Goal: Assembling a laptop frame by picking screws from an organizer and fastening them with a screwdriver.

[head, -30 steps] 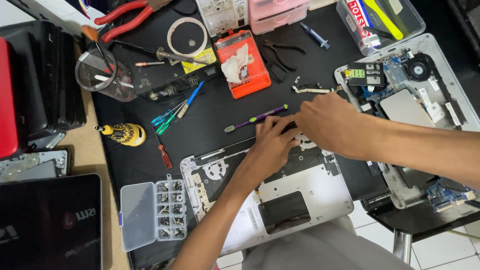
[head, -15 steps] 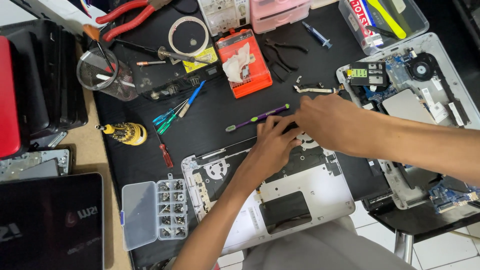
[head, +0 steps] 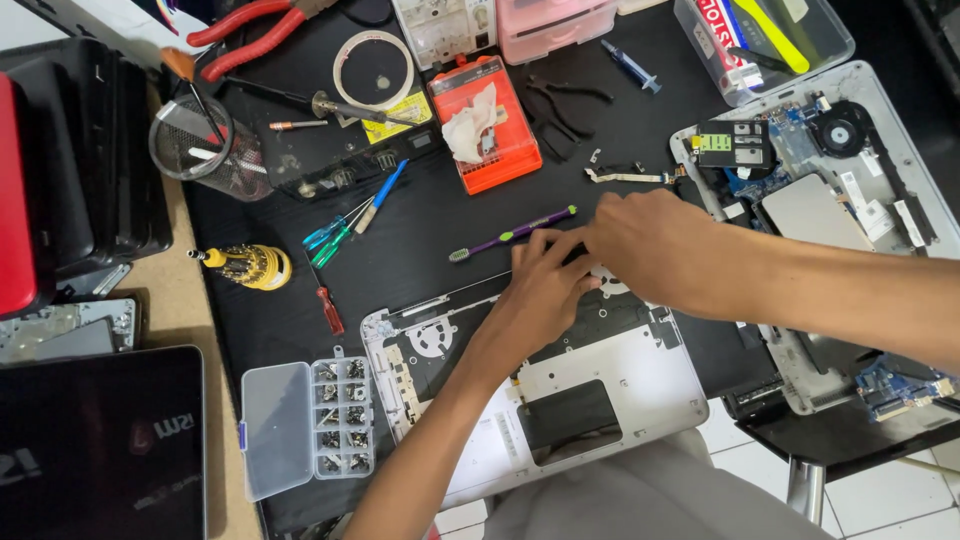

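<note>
A silver laptop palm-rest panel [head: 640,385] lies inside-up on the black mat, close to me. My left hand [head: 540,290] reaches up from below and lies with its fingers flat on the panel's far edge. My right hand [head: 650,245] comes in from the right, fingers curled down over the same edge and touching my left fingertips. What sits under the right fingers is hidden. A purple toothbrush [head: 510,235] lies just beyond both hands.
An opened laptop base [head: 800,200] with fan and boards sits at right. A clear screw box [head: 310,425] and a small red screwdriver [head: 328,305] lie left of the panel. Farther back are an orange bit case [head: 490,125], blue-green screwdrivers [head: 350,225], a mesh cup [head: 195,150] and red pliers [head: 250,20]. A closed black laptop [head: 90,450] lies at lower left.
Both hands stay at the panel's far edge with only slight finger shifts. Nothing else on the mat has moved.
</note>
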